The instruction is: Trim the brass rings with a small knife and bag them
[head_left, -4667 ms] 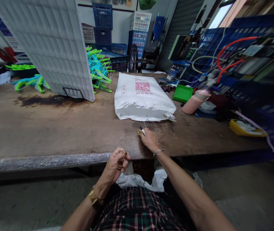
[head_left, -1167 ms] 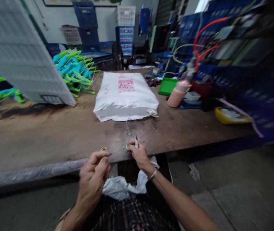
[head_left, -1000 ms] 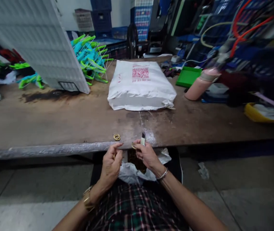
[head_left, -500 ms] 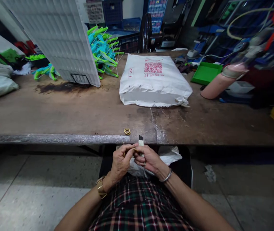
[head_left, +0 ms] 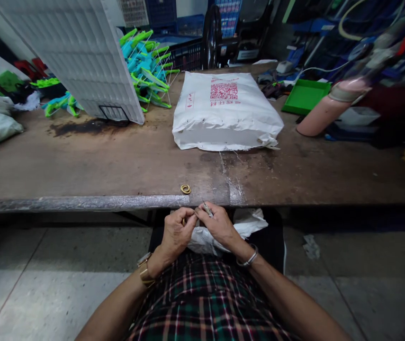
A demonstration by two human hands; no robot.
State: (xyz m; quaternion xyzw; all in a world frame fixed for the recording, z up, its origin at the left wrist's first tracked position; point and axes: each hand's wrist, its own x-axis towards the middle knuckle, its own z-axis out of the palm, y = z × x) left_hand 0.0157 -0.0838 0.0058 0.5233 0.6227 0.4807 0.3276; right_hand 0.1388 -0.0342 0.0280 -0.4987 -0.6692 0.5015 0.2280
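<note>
Close together over my lap, just off the table's front edge, both hands meet at the fingertips. My left hand [head_left: 178, 233] is closed, and part of a gold-coloured ring [head_left: 184, 221] shows between its fingers; the rest is hidden. A small utility knife [head_left: 208, 210] with a pale body is gripped in my right hand [head_left: 221, 228], its tip pointing up and to the left. What lies at the meeting fingertips is too small to make out. Two overlapping gold-coloured rings [head_left: 185, 189] rest on the table near its front edge, ahead of my hands.
A white printed sack [head_left: 229, 111] lies on the brown table [head_left: 117, 166]. To its left stand a white ribbed panel [head_left: 77, 57] and green-and-blue plastic pieces [head_left: 148, 71]. On the right are a green tray [head_left: 305, 96] and a pink bottle [head_left: 314, 116]. White plastic [head_left: 252, 222] covers my lap.
My right hand has turned, so the utility knife now lies lower and tilts left instead of standing upright. My left hand stays nearly in place. The whole view has shifted slightly.
</note>
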